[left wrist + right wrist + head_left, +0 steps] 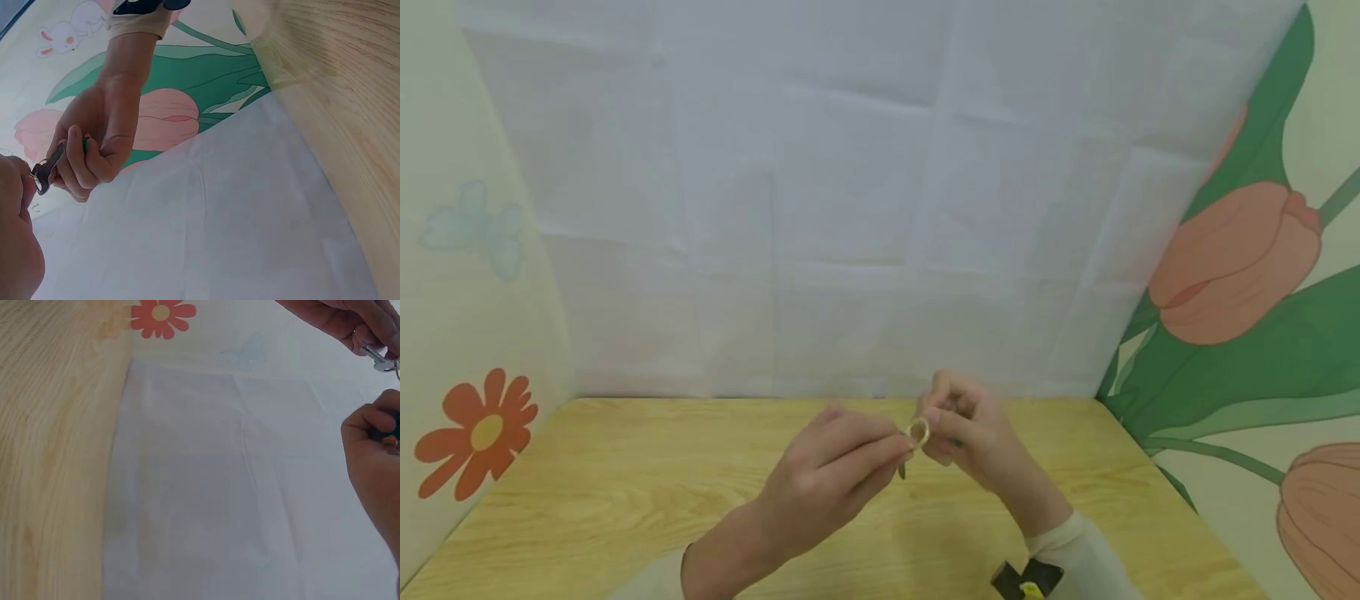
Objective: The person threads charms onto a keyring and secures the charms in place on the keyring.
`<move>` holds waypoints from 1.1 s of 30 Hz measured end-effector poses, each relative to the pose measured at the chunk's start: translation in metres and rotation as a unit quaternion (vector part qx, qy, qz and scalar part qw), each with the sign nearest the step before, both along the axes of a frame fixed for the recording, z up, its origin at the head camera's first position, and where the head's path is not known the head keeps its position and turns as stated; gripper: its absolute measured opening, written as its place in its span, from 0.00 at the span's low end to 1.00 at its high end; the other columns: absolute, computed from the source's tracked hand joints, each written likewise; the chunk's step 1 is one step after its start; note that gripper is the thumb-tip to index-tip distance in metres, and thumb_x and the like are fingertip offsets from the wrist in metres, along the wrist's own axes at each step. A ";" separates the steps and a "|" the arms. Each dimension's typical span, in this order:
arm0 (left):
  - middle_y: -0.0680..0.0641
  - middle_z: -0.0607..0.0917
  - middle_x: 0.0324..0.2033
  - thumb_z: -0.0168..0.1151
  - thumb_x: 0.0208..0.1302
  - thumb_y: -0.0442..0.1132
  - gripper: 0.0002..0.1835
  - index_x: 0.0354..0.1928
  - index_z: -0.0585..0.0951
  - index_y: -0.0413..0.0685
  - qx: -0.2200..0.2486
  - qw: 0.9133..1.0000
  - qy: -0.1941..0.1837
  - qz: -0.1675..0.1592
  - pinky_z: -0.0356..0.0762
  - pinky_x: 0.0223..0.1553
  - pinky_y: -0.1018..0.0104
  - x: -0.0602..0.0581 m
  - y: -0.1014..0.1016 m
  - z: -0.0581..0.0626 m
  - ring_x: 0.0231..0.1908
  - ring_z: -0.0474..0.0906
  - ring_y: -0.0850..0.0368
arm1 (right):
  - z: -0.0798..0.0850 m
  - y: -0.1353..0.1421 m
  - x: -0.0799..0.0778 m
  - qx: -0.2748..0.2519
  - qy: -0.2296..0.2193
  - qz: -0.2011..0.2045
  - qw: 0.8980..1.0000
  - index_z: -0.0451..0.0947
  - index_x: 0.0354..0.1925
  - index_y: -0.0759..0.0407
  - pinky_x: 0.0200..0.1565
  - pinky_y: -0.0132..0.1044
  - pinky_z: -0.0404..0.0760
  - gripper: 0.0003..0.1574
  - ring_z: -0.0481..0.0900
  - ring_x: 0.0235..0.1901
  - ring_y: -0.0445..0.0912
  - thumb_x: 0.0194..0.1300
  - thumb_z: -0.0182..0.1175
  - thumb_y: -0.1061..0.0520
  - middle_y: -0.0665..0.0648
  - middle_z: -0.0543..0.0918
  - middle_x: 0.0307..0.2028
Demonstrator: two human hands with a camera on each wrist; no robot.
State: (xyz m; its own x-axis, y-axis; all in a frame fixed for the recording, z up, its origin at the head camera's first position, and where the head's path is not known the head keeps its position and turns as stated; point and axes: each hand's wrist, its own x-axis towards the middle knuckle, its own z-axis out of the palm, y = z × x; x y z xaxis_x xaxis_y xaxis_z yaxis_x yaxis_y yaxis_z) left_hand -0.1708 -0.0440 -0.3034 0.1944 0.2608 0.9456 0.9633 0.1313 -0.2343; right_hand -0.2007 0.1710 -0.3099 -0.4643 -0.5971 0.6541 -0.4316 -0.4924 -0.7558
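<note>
Over the table, my left hand (835, 467) pinches a metal key ring (918, 432) between thumb and fingertips. A silver key (378, 361) hangs at those fingertips in the right wrist view. Close by on the right, my right hand (973, 433) has its fingers curled round a small dark green thing (394, 428) with an orange bit; most of it is hidden in the palm. In the left wrist view a dark key (47, 169) spans the gap between the hands, its far end at the right hand's fingers. Whether those fingers pinch it, I cannot tell.
The wooden table (625, 500) lies below both hands. A creased white sheet (820, 208) hangs behind it. Walls with a painted red flower (486, 433) and pink tulips (1232, 258) flank the sides. A dark strap (1028, 577) sits on the right wrist.
</note>
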 end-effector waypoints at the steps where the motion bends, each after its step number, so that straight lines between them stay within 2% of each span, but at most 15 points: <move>1: 0.46 0.85 0.37 0.59 0.76 0.34 0.11 0.41 0.88 0.36 -0.005 1.000 0.000 -0.002 0.71 0.33 0.73 -0.001 0.000 -0.001 0.29 0.77 0.62 | -0.002 0.001 -0.003 0.009 -0.015 0.027 0.999 0.75 0.45 0.58 0.15 0.38 0.62 0.13 0.60 0.15 0.45 0.79 0.45 0.69 0.52 0.82 0.33; 5: 0.47 0.85 0.37 0.58 0.77 0.33 0.10 0.42 0.88 0.37 -0.027 0.999 0.026 0.003 0.69 0.32 0.75 -0.004 0.003 -0.005 0.30 0.77 0.63 | -0.010 0.006 -0.012 0.066 -0.086 0.111 0.988 0.76 0.46 0.55 0.17 0.35 0.60 0.10 0.58 0.15 0.43 0.81 0.48 0.62 0.48 0.83 0.34; 9: 0.48 0.86 0.38 0.57 0.77 0.33 0.11 0.43 0.88 0.38 -0.043 0.998 0.040 0.013 0.68 0.32 0.76 -0.008 0.005 -0.010 0.31 0.78 0.64 | -0.015 0.009 -0.015 0.117 -0.143 0.125 0.975 0.76 0.44 0.55 0.19 0.32 0.60 0.06 0.58 0.15 0.42 0.80 0.51 0.59 0.46 0.81 0.29; 11: 0.48 0.86 0.39 0.58 0.77 0.34 0.10 0.44 0.87 0.40 -0.045 0.999 0.010 0.015 0.69 0.33 0.74 -0.011 0.005 -0.014 0.32 0.79 0.62 | -0.015 0.012 -0.015 0.134 -0.156 0.097 0.974 0.76 0.43 0.55 0.21 0.31 0.62 0.07 0.58 0.16 0.41 0.79 0.51 0.60 0.46 0.78 0.27; 14: 0.50 0.82 0.41 0.58 0.77 0.36 0.07 0.45 0.85 0.45 -0.056 0.992 -0.114 -0.011 0.71 0.36 0.72 -0.016 0.003 -0.022 0.35 0.77 0.60 | -0.014 0.017 -0.017 0.142 -0.158 0.039 0.976 0.76 0.41 0.55 0.24 0.31 0.63 0.10 0.58 0.17 0.42 0.79 0.48 0.63 0.48 0.73 0.24; 16: 0.52 0.79 0.44 0.58 0.77 0.36 0.04 0.46 0.82 0.49 -0.068 0.972 -0.223 -0.034 0.74 0.40 0.67 -0.021 0.001 -0.026 0.39 0.75 0.59 | -0.012 0.021 -0.018 0.145 -0.157 -0.003 0.977 0.76 0.41 0.55 0.26 0.33 0.63 0.11 0.59 0.18 0.42 0.79 0.48 0.64 0.48 0.71 0.23; 17: 0.53 0.78 0.46 0.56 0.78 0.36 0.04 0.47 0.80 0.51 -0.074 0.956 -0.282 -0.045 0.76 0.42 0.65 -0.023 0.000 -0.028 0.41 0.75 0.58 | -0.011 0.023 -0.019 0.144 -0.157 -0.021 0.977 0.77 0.41 0.55 0.27 0.34 0.64 0.10 0.59 0.19 0.43 0.79 0.49 0.64 0.49 0.70 0.23; 19: 0.53 0.77 0.49 0.52 0.81 0.38 0.05 0.49 0.77 0.54 -0.091 0.908 -0.402 -0.075 0.76 0.48 0.59 -0.028 -0.004 -0.031 0.47 0.75 0.57 | -0.010 0.026 -0.020 0.142 -0.158 -0.052 0.976 0.78 0.42 0.56 0.29 0.35 0.64 0.10 0.61 0.21 0.43 0.79 0.50 0.63 0.50 0.70 0.24; 21: 0.51 0.77 0.54 0.47 0.83 0.40 0.06 0.51 0.74 0.52 -0.110 0.849 -0.502 -0.123 0.74 0.55 0.51 -0.032 -0.007 -0.033 0.54 0.75 0.55 | -0.010 0.028 -0.020 0.139 -0.163 -0.073 0.974 0.79 0.43 0.56 0.31 0.36 0.65 0.10 0.63 0.23 0.43 0.79 0.51 0.63 0.50 0.73 0.26; 24: 0.44 0.78 0.54 0.41 0.85 0.46 0.11 0.52 0.69 0.48 -0.127 0.764 -0.605 -0.188 0.69 0.59 0.45 -0.038 -0.011 -0.035 0.57 0.75 0.49 | -0.011 0.029 -0.022 0.135 -0.168 -0.088 0.973 0.81 0.45 0.56 0.33 0.36 0.67 0.10 0.66 0.26 0.43 0.78 0.53 0.62 0.50 0.75 0.29; 26: 0.41 0.78 0.50 0.42 0.84 0.48 0.13 0.53 0.69 0.46 -0.132 0.728 -0.638 -0.213 0.70 0.59 0.46 -0.043 -0.013 -0.037 0.54 0.76 0.45 | -0.012 0.029 -0.024 0.135 -0.173 -0.097 0.971 0.82 0.47 0.57 0.34 0.36 0.67 0.10 0.67 0.28 0.44 0.78 0.53 0.62 0.51 0.77 0.32; 28: 0.39 0.78 0.44 0.44 0.83 0.49 0.15 0.54 0.70 0.45 -0.134 0.723 -0.646 -0.205 0.73 0.53 0.51 -0.048 -0.015 -0.039 0.47 0.77 0.42 | -0.013 0.030 -0.027 0.141 -0.174 -0.114 0.968 0.82 0.47 0.58 0.35 0.36 0.68 0.10 0.67 0.29 0.44 0.78 0.54 0.62 0.52 0.77 0.34; 29: 0.39 0.77 0.42 0.46 0.83 0.48 0.15 0.54 0.71 0.44 -0.134 0.726 -0.645 -0.196 0.75 0.50 0.53 -0.052 -0.016 -0.041 0.44 0.77 0.42 | -0.014 0.031 -0.029 0.148 -0.172 -0.128 0.965 0.82 0.48 0.58 0.35 0.36 0.68 0.09 0.67 0.29 0.45 0.78 0.55 0.61 0.53 0.78 0.36; 31: 0.40 0.77 0.40 0.49 0.82 0.47 0.15 0.55 0.74 0.44 -0.136 0.738 -0.640 -0.166 0.78 0.44 0.56 -0.060 -0.019 -0.045 0.39 0.77 0.42 | -0.016 0.034 -0.033 0.170 -0.161 -0.161 0.959 0.82 0.48 0.60 0.36 0.38 0.69 0.08 0.67 0.30 0.47 0.77 0.57 0.61 0.57 0.79 0.38; 33: 0.43 0.78 0.38 0.53 0.81 0.46 0.14 0.56 0.76 0.45 -0.143 0.758 -0.625 -0.120 0.79 0.38 0.58 -0.069 -0.022 -0.050 0.35 0.78 0.44 | -0.020 0.037 -0.037 0.210 -0.141 -0.209 0.945 0.81 0.49 0.60 0.36 0.39 0.72 0.09 0.69 0.31 0.49 0.76 0.60 0.57 0.60 0.80 0.40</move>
